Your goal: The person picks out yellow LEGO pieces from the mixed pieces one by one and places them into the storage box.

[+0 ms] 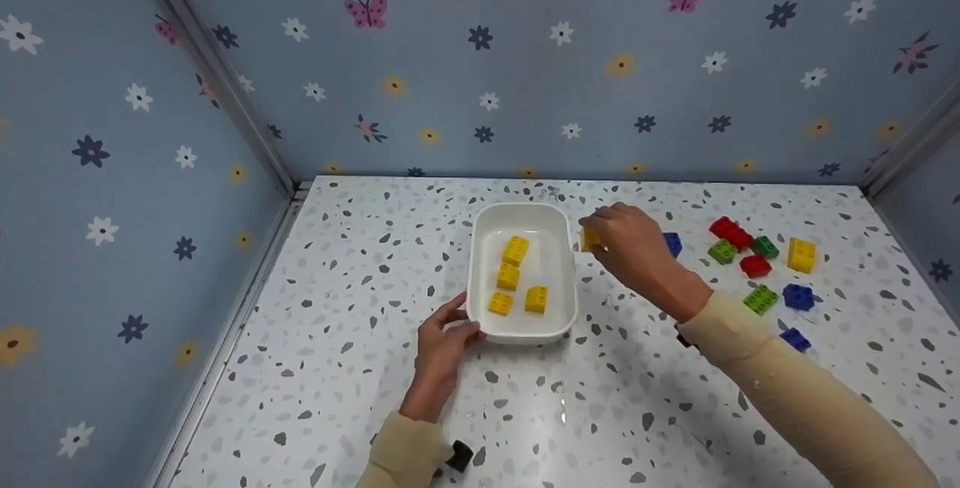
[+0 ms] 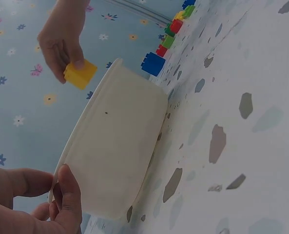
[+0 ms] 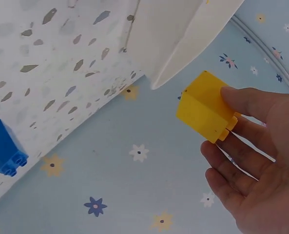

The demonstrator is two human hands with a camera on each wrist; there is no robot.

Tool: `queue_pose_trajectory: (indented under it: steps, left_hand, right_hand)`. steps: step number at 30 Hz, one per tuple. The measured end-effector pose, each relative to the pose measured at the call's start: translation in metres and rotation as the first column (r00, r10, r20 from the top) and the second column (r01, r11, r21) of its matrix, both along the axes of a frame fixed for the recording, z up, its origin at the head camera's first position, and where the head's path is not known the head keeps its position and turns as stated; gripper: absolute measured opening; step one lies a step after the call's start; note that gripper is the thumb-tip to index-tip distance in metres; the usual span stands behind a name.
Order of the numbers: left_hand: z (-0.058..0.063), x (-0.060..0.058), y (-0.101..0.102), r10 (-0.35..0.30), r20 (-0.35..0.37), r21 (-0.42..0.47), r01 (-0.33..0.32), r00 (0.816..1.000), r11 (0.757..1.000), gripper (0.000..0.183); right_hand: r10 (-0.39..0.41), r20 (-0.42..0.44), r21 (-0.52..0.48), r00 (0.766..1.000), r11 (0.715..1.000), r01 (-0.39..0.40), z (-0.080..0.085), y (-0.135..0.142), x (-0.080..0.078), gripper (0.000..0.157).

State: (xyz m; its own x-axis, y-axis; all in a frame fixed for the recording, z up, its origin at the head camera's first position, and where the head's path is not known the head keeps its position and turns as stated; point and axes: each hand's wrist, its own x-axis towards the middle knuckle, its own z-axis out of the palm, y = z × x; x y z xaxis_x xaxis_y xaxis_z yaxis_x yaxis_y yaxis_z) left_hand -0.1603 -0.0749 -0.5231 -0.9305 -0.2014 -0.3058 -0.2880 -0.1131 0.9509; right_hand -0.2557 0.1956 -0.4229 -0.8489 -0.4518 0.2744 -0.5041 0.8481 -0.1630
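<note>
Pinching a yellow brick between the thumb and fingers of our right hand, in the air just beside the white tub's right rim, our left thumb and fingers gripping its near-left rim, four yellow bricks inside, mixed-colour bricks lying rightward on the speckled table.

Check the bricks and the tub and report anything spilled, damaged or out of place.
Nothing looks clearly spilled or damaged. One mild oddity: a yellow toy brick lies on the speckled table near red, green and blue bricks, although four yellow bricks sit in the white tub and the right hand holds another yellow brick.
</note>
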Motion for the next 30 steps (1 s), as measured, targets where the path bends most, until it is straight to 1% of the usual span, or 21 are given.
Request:
queue_pose_trajectory:
  steps: [7,11,16,18,21,26,30]
  left_hand:
    - [-0.001,-0.001,0.000,-0.002,0.009,-0.014,0.002,1.000,1.000,0.056]
    - [-0.002,-0.002,0.000,0.000,0.007,-0.019,0.000,1.000,1.000,0.055]
    - [-0.001,-0.001,0.000,0.001,-0.016,-0.008,-0.001,1.000,1.000,0.055]
    - [-0.001,0.000,-0.001,-0.001,-0.028,-0.003,0.001,1.000,1.000,0.056]
    - [0.000,0.000,-0.001,-0.004,-0.033,-0.002,0.004,0.999,1.000,0.057]
    - [0.001,0.000,-0.001,-0.007,-0.030,-0.013,0.007,1.000,1.000,0.058]
    - [0.002,0.000,0.000,-0.012,-0.019,-0.031,0.012,1.000,0.999,0.058]
  right_hand:
    - [0.058,0.050,0.031,0.997,0.998,-0.060,-0.002,-0.028,-0.007,0.034]
    - [0.101,0.068,0.046,0.993,0.993,-0.105,-0.007,-0.041,-0.012,0.032]
    - [0.157,0.099,0.083,0.983,0.983,-0.165,-0.016,-0.053,-0.016,0.025]
    - [0.162,0.120,0.108,0.980,0.979,-0.175,-0.019,-0.057,-0.018,0.022]
    - [0.151,0.151,0.153,0.977,0.973,-0.174,-0.023,-0.064,-0.021,0.022]
    - [0.130,0.192,0.227,0.973,0.958,-0.173,-0.026,-0.072,-0.025,0.026]
    - [0.115,0.232,0.263,0.966,0.949,-0.176,-0.028,-0.076,-0.029,0.030]
